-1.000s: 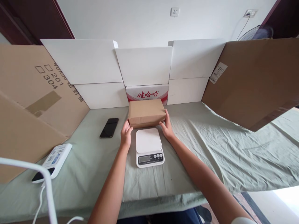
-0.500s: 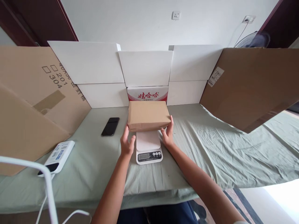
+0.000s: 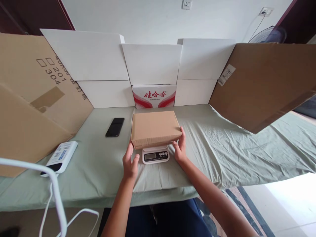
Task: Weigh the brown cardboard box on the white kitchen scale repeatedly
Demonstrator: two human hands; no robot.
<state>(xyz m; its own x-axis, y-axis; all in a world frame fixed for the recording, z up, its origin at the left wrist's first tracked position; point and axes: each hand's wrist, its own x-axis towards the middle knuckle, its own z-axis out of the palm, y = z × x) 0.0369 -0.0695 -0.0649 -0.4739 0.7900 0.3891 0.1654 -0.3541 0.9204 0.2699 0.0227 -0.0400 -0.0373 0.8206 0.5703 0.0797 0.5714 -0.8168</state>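
Head view, change since a second ago: the brown cardboard box (image 3: pixel 155 128) is sitting nearer the person than before, having come from the green-clothed bench (image 3: pixel 222 144) behind the white kitchen scale (image 3: pixel 155 155) to above its platform, hiding all but the display strip.

Head view, hands: the left hand (image 3: pixel 130 163) is hovering spread at the box's near left corner, fingertips at or just off the cardboard; contact cannot be told. The right hand (image 3: pixel 180 148) is resting on the box's right end, fingers spread against its side.

Head view, surroundings: a black phone (image 3: pixel 115 127) is lying left of the box, well apart. A white device (image 3: pixel 60 157) is lying nearer the left edge. White panels (image 3: pixel 150 64) and a red-printed carton (image 3: pixel 154 96) are standing behind.
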